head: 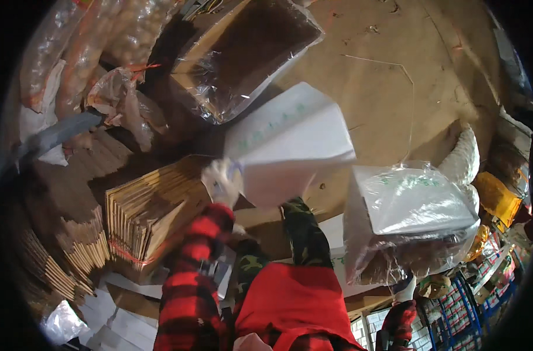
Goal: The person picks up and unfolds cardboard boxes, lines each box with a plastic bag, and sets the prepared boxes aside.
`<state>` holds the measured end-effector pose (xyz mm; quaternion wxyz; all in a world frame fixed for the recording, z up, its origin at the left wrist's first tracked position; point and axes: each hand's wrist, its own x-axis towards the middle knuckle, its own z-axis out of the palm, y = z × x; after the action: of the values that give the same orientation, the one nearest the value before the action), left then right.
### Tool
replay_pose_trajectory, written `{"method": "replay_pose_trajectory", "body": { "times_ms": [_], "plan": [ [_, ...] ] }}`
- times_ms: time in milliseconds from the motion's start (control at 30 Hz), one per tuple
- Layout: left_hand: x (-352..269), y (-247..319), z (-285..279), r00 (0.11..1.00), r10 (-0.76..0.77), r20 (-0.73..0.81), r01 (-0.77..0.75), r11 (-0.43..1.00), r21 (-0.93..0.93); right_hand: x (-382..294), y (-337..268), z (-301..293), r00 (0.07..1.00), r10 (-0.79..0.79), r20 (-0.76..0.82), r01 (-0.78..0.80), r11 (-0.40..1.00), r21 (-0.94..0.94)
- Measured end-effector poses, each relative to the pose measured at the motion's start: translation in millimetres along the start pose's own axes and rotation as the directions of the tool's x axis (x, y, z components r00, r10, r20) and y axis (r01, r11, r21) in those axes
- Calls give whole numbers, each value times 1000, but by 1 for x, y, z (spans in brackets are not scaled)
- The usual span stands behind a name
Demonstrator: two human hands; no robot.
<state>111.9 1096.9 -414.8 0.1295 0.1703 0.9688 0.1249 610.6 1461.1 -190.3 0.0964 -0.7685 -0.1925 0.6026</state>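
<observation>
In a pale work glove, my left hand (222, 182) grips the left edge of a white cardboard carton (292, 127) with green print. The carton stands tilted before my legs, and both it and the hand are slightly blurred. Far to the right, my gloved right hand (404, 287) is at the lower rim of another white carton (418, 206), holding it where clear plastic film wraps over the edge. The fingers of that hand are partly hidden. Beyond the middle carton, an open carton (257, 57) lined with clear plastic rests on the floor.
Bundled flat cardboard cartons (148, 219) stand at left, tied with red string. Filled mesh sacks (130, 35) lie at upper left near a grey bar (60, 134). A thin strap (411, 114) lies on the brown floor (380, 96). Stacked blue crates (455, 307) are at lower right.
</observation>
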Motion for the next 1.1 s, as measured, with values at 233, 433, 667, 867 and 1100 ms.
{"method": "replay_pose_trajectory", "body": {
  "times_ms": [233, 433, 667, 867, 1100],
  "plan": [
    [5, -17, 56, 978, 115, 176, -133, 987, 92, 3, -10, -41, 971, -233, -59, 186, 885, -426],
    [93, 17, 63, 677, -147, 721, 24, 984, 178, -14, -34, -43, 929, -32, -369, -27, 988, -153],
    [-7, 87, -37, 544, 290, 787, 248, 841, -481, 12, -75, -106, 974, -213, -75, 186, 944, -273],
    [-85, 80, -202, 718, 359, 597, 89, 803, -589, 95, -163, -108, 856, -513, -58, 486, 839, -245],
    [-138, 28, -284, 333, 270, 903, 242, 902, -359, 253, -139, 154, 821, -569, 52, 527, 719, -453]
  ]
}}
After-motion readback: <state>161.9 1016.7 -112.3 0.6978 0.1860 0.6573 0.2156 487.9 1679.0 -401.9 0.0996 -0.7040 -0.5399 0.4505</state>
